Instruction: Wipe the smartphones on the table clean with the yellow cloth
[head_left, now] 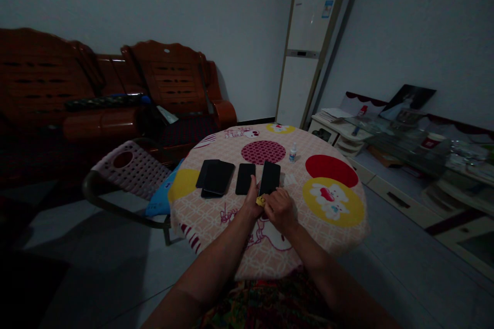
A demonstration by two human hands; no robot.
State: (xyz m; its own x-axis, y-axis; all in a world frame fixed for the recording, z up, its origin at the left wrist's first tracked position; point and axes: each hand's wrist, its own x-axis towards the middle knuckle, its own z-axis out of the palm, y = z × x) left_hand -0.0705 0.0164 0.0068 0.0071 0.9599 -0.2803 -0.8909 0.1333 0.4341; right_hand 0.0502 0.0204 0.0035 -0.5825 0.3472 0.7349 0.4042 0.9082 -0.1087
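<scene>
My left hand (252, 202) is at the near side of a black smartphone (270, 177), gripping its lower left edge, thumb stretched up along it. My right hand (281, 207) is bent over the phone's lower end, its fingers closed on a small yellow piece, perhaps a cloth (261, 200). Just left of my thumb lies a second dark phone (245, 179). Further left, a black tablet-like device (218, 178) rests on another dark flat one (203, 174). Beyond the held phone stands a small clear bottle (293, 152) with a white cap.
A patterned cloth covers the round table (239, 236). A woven chair (131, 169) with a blue cushion (164, 196) stands at the left, wooden seats (170, 77) behind it. At the right runs a low cabinet (393, 195) with a cup (431, 140); a tall white unit (299, 82) stands behind.
</scene>
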